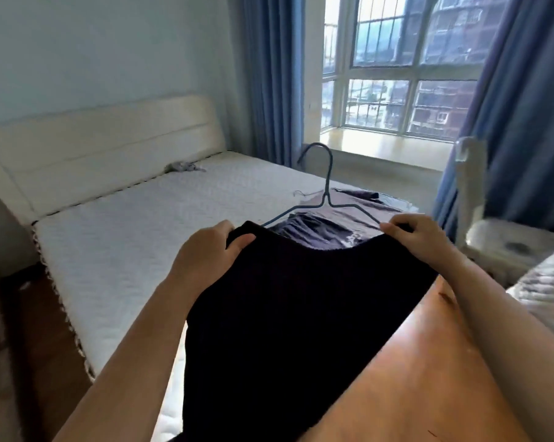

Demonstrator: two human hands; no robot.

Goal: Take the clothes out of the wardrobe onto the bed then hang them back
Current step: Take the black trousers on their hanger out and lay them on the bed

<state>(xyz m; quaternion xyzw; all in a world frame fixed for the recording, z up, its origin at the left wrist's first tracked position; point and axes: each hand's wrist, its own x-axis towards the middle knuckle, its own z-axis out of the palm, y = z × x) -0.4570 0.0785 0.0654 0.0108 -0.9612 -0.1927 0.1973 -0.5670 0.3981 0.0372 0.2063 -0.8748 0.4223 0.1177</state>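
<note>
While the left hand (210, 250) pinches one shoulder of the black garment (288, 314) over the bed (135, 250), the wire hanger (325, 199) sits inside it and the right hand (411, 236) grips the other shoulder: likely the rehanging step, next seating both shoulders squarely.

A bare white quilted bed (135, 237) is taking up the middle of the room, its cream headboard (103, 148) standing against the wall. A purple-grey garment (342, 218) is lying spread near its far corner. What seems to be a small grey crumpled cloth (183, 167) is resting by the headboard.
</note>
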